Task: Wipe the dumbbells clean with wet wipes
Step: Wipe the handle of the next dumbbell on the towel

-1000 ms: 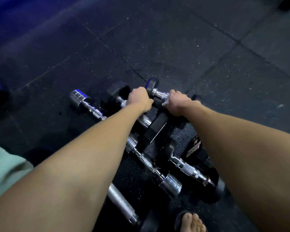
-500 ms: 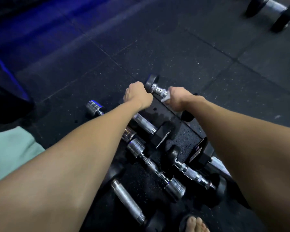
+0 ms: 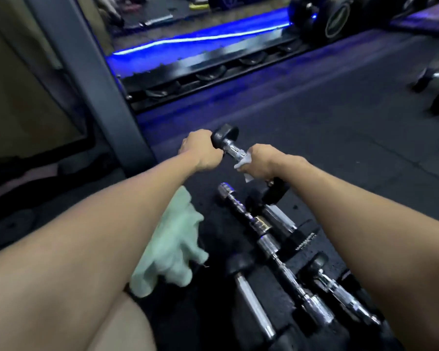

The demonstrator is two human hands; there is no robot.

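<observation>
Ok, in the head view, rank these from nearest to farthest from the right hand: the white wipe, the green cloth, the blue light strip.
1. The white wipe: held in the right hand against the raised dumbbell's handle.
2. The green cloth: on the floor, below and left of that hand, beside the left forearm.
3. The blue light strip: far back, along the base of the rack.

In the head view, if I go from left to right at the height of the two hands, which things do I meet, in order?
Grey post → left hand → black dumbbell head → chrome handle → white wet wipe → right hand.
</observation>
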